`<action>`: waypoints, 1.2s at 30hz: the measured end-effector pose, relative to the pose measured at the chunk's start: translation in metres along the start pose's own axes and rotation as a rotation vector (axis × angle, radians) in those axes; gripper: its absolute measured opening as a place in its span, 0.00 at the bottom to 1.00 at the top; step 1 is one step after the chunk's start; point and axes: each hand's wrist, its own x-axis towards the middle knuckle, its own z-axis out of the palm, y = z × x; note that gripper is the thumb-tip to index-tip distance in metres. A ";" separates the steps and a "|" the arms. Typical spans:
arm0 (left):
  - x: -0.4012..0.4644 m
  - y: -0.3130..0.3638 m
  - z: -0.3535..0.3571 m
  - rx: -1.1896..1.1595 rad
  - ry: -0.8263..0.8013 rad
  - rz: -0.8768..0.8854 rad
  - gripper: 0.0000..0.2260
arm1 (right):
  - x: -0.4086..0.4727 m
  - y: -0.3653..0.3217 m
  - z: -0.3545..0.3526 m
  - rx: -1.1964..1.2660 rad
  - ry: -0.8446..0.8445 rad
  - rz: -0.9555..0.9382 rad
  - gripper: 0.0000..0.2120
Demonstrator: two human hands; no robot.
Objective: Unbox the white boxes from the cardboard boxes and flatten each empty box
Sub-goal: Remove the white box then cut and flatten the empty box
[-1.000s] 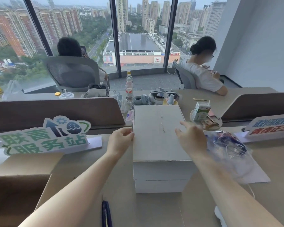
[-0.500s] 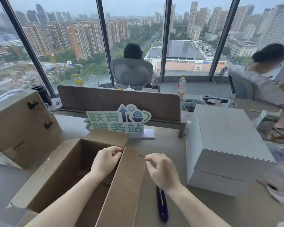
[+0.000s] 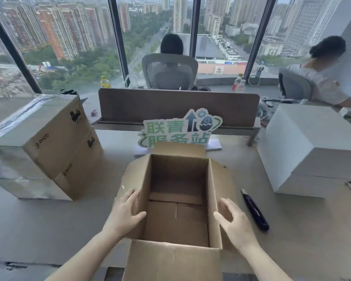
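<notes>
An empty open cardboard box (image 3: 178, 191) stands upright on the desk right in front of me, its four flaps spread outward. My left hand (image 3: 126, 211) lies with spread fingers against the box's left wall and flap. My right hand (image 3: 234, 222) is at the right wall, fingers spread and slightly bent, holding nothing. Two stacked white boxes (image 3: 312, 149) sit on the desk at the right. Two sealed cardboard boxes (image 3: 49, 142) are stacked at the left.
A dark utility knife (image 3: 254, 209) lies on the desk just right of the open box. Behind it stands a green-and-white sign (image 3: 180, 128) before a brown desk divider (image 3: 178, 106). Two people sit in chairs beyond the divider. Papers lie at the far right edge.
My hands left the white boxes and went to the empty cardboard box. That box has turned upright and now sits centred in front of me, one hand on each side.
</notes>
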 end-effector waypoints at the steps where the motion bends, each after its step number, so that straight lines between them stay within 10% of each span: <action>1: -0.003 -0.007 -0.001 -0.037 -0.030 0.010 0.34 | -0.010 0.000 0.001 0.021 0.006 0.027 0.23; 7: -0.030 -0.032 -0.017 -0.385 -0.177 0.114 0.32 | -0.057 0.015 -0.007 -0.019 -0.123 -0.070 0.34; 13: -0.046 -0.052 -0.037 -0.081 -0.396 0.234 0.40 | -0.061 0.026 -0.023 -0.260 -0.330 -0.163 0.40; 36: -0.037 -0.010 0.003 -0.277 -0.018 -0.018 0.33 | -0.038 0.003 0.011 -0.069 -0.007 0.018 0.33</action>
